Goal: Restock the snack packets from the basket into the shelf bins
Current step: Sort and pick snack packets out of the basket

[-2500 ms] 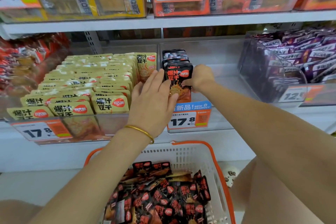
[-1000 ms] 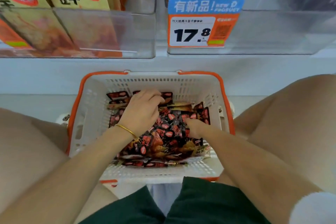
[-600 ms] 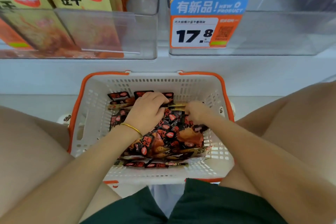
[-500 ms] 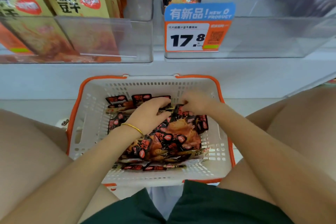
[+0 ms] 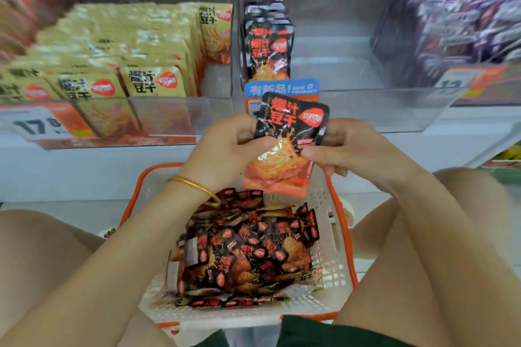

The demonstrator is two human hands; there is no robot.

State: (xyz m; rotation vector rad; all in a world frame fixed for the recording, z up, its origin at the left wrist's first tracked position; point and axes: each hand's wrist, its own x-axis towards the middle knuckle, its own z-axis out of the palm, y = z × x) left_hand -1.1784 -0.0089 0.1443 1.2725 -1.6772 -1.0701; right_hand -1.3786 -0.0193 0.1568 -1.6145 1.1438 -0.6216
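Observation:
A black-and-orange snack packet (image 5: 287, 146) is held upright above the basket, in front of the shelf edge. My left hand (image 5: 225, 149) pinches its left side and my right hand (image 5: 355, 146) pinches its right side. Below them a white basket with an orange rim (image 5: 335, 236) holds several more black packets (image 5: 248, 251). A short row of the same black packets (image 5: 267, 48) stands at the left end of a clear shelf bin (image 5: 366, 104), whose right part holds nothing.
The bin to the left is packed with yellow packets (image 5: 121, 65). Purple packets (image 5: 465, 17) fill a bin at the right. Price tags (image 5: 42, 124) hang on the bin fronts. My knees flank the basket on both sides.
Both hands left the basket pile and rose with one black packet between them. The view tilted up, showing the shelf bins again.

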